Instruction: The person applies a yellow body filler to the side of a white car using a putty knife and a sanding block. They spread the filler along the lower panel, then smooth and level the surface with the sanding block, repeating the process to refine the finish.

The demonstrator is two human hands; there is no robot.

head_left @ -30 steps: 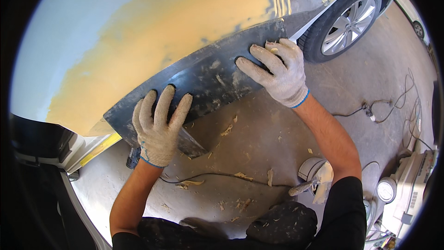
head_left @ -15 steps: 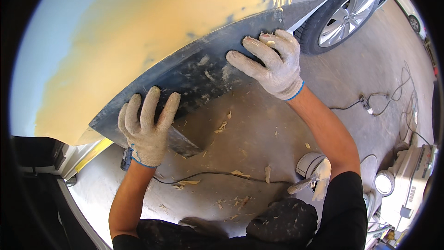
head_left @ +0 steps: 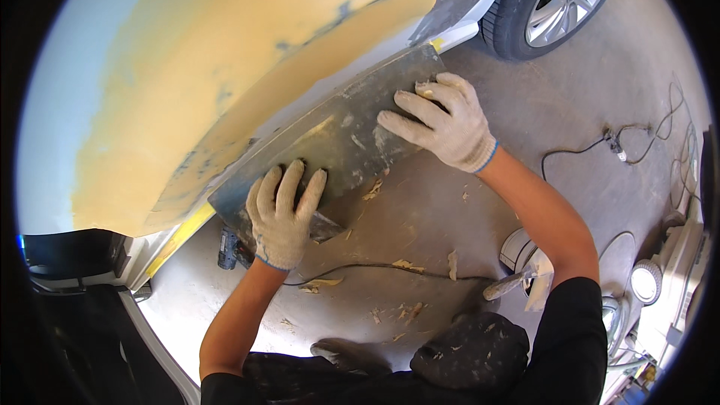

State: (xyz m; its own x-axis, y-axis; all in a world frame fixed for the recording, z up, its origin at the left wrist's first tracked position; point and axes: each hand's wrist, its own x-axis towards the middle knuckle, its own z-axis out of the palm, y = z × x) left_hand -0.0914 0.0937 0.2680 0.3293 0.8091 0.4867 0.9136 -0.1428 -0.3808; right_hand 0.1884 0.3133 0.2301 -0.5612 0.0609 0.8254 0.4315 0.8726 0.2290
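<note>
**Dark sheet is coming away from the panel, baring the lower band**

Half a second ago the dark sheet (head_left: pixel 341 135) was covering the car panel (head_left: pixel 195 52) below its crease; now it is sitting lower, toward five o'clock, and stretching from nine to one o'clock. Whether its upper edge is still touching the car is not showing clearly. The lower yellow band (head_left: pixel 322 75), at eleven o'clock, is now lying exposed, with dark flecks showing at its ten o'clock end. For the work on the panel, this is probably leaving that coating free to be seen. The left hand (head_left: pixel 281 221), at eight o'clock, and the right hand (head_left: pixel 442 124), at two, are both holding the sheet, fingers spreading over its face; their thumbs are hiding from view.
</note>
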